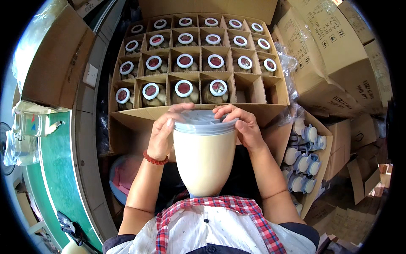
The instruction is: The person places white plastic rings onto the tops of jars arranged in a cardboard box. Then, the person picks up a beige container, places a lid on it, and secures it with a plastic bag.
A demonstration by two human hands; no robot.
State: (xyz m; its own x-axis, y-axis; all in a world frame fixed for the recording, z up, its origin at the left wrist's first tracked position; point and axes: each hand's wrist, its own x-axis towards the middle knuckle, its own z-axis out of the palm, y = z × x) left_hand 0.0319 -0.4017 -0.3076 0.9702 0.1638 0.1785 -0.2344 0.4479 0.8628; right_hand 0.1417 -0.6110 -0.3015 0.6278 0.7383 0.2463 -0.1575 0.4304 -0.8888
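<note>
A cream-coloured jug stands upright against my chest, topped by a pale blue lid. My left hand grips the lid's left rim, thumb on the jug's side. My right hand presses on the lid's right rim with the fingers curled over it. Just beyond the jug is a large cardboard carton with divider cells, most holding a similar jug with a white ring and dark red centre. Two cells at the near right hold nothing.
A green conveyor belt runs down the left side. An open box of pale blue lids and jug parts sits at my right. Stacked cardboard boxes fill the right and a flattened box lies at upper left.
</note>
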